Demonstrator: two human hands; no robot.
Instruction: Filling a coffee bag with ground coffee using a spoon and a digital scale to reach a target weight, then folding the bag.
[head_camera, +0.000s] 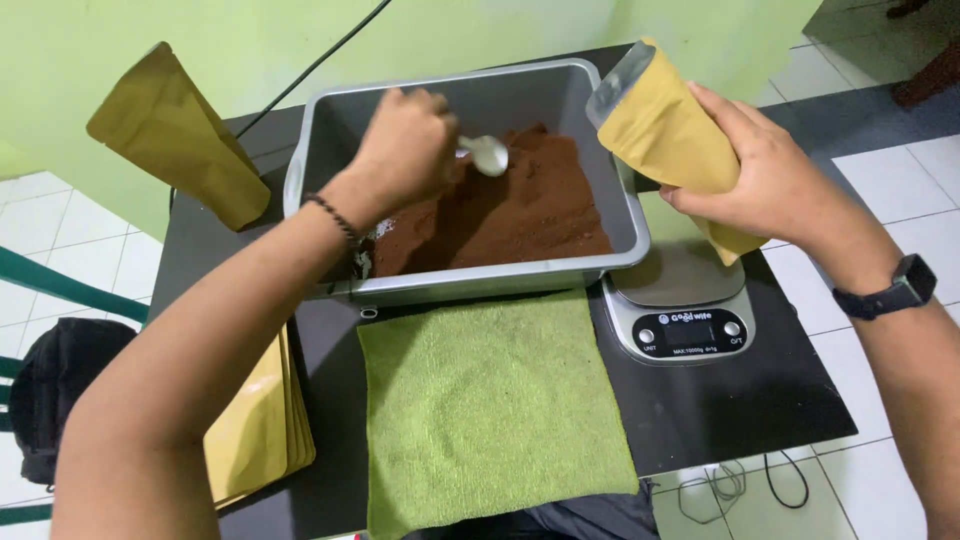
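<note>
A view from a head-worn camera looked down on a small dark table (740, 410) set against a pale green wall. At the far left, one mustard-yellow pouch (175, 135) stood upright and open, leaning at the table's back corner, while a stack of flat, unfilled pouches (262, 425) of the same colour lay at the near left edge, partly hidden under the person's forearm. The left hand (405, 150), a dark beaded bracelet at its wrist, was closed around the handle of a small silvery scoop (487, 154), whose bowl rested just above a heap of reddish-brown powder (510, 215). The powder lay in a grey rectangular tub (500, 275) at the middle of the table, banked towards its right side, with much of it still there. In front of the tub a green cloth (490, 400) was spread flat. Further right, the right hand (765, 175), a dark watch on its wrist, gripped another yellow pouch (665, 135) around its middle, holding it tilted with its open silver-lined mouth turned towards the tub, above a small digital kitchen scale (685, 320). The scale's platform was bare, and I could not tell whether this pouch held any powder yet, so filling seemed at an early stage
</note>
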